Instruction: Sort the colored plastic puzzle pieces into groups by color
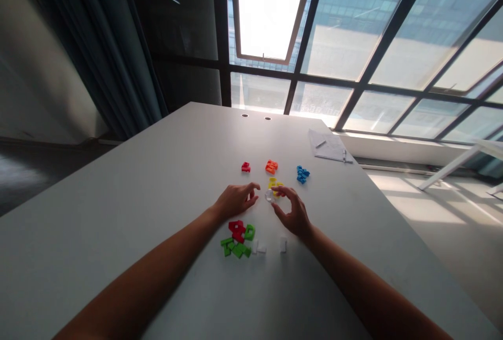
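Observation:
My left hand (238,200) hovers over or rests on the white table, palm inward, fingers bent and apart, nothing between them. Facing it, my right hand (293,211) has its thumb and index fingertip at either side of a small white plastic piece (269,196), seemingly pinching it. Just behind that piece lie yellow plastic pieces (272,183), partly covered by my right fingers. Nearer to me are red pieces (236,230) and several green pieces (238,249). Beside the green ones are more white pieces (259,248), with a separate white piece (283,244) to the right.
Farther back on the table (188,172) lie red pieces (245,167), an orange cluster (271,166) and a blue cluster (302,174). A paper sheet (330,146) with pens is near the right edge. Windows and a curtain (98,41) stand beyond.

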Tool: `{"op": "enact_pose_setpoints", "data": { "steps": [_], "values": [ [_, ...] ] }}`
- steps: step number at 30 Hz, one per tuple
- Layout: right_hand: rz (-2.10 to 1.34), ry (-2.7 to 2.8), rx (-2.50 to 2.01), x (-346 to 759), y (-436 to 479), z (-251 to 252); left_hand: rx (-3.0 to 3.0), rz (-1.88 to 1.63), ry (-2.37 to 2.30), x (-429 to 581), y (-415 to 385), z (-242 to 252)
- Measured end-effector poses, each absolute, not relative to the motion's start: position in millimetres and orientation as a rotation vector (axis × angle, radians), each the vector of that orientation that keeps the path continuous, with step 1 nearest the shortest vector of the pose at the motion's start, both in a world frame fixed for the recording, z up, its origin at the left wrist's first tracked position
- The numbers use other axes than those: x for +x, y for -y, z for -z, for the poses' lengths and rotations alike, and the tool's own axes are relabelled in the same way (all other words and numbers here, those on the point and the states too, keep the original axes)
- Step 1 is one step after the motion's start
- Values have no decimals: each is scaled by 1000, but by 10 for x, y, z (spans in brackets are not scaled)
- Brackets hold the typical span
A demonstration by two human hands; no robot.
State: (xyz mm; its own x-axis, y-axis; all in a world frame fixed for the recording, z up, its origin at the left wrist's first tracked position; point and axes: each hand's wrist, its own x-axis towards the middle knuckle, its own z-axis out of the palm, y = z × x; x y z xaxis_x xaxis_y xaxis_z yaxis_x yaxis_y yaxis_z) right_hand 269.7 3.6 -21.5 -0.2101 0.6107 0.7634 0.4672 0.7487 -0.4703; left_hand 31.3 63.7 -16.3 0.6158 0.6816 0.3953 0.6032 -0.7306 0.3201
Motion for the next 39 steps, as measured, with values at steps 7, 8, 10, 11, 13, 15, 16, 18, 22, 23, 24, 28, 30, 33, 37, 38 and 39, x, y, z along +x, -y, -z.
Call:
{"op": "enact_pose_setpoints", "data": {
  "steps": [7, 8, 10, 11, 13, 15, 16, 18, 22, 23, 24, 28, 30, 33, 37, 38, 39],
  "values": [
    [-218, 1768, -878, 2739, -77, 243, 2653, -698, -1080, 317, -635, 136],
    [-232, 1761, -876, 2739, -75, 245, 2655, -699, -1082, 317, -633, 133],
    [-262, 1747, -878, 2730, -68, 251, 2662, -709, -1085, 316, -628, 129],
    [-276, 1742, -882, 2724, -64, 253, 2667, -715, -1084, 316, -626, 129],
    [-288, 1737, -896, 2718, -62, 246, 2677, -720, -1074, 313, -624, 130],
    [-260, 1747, -924, 2743, -82, 213, 2680, -717, -1064, 312, -627, 133],
    [-232, 1756, -943, 2776, -105, 187, 2681, -716, -1062, 312, -630, 136],
    [-174, 1769, -996, 2894, -177, 125, 2682, -717, -1062, 314, -639, 143],
    [-215, 1820, -1149, 3306, -366, 40, 2672, -715, -1054, 322, -651, 152],
    [-271, 1866, -1203, 3421, -403, 35, 2671, -713, -1050, 324, -652, 152],
    [-342, 1927, -1269, 3529, -432, 37, 2673, -712, -1048, 327, -651, 151],
    [-539, 2183, -1495, 3811, -463, 79, 2687, -718, -1049, 333, -645, 143],
    [-564, 2229, -1546, 3855, -456, 92, 2687, -724, -1045, 335, -646, 145],
    [-561, 2251, -1570, 3853, -443, 42, 2686, -728, -1042, 336, -653, 152],
    [-521, 2341, -1571, 3781, -355, -198, 2687, -725, -1034, 336, -656, 153],
    [-559, 2376, -1557, 3745, -307, -275, 2686, -725, -1031, 336, -656, 152],
    [-625, 2418, -1539, 3700, -248, -348, 2685, -726, -1029, 336, -656, 151]
  ]
}}
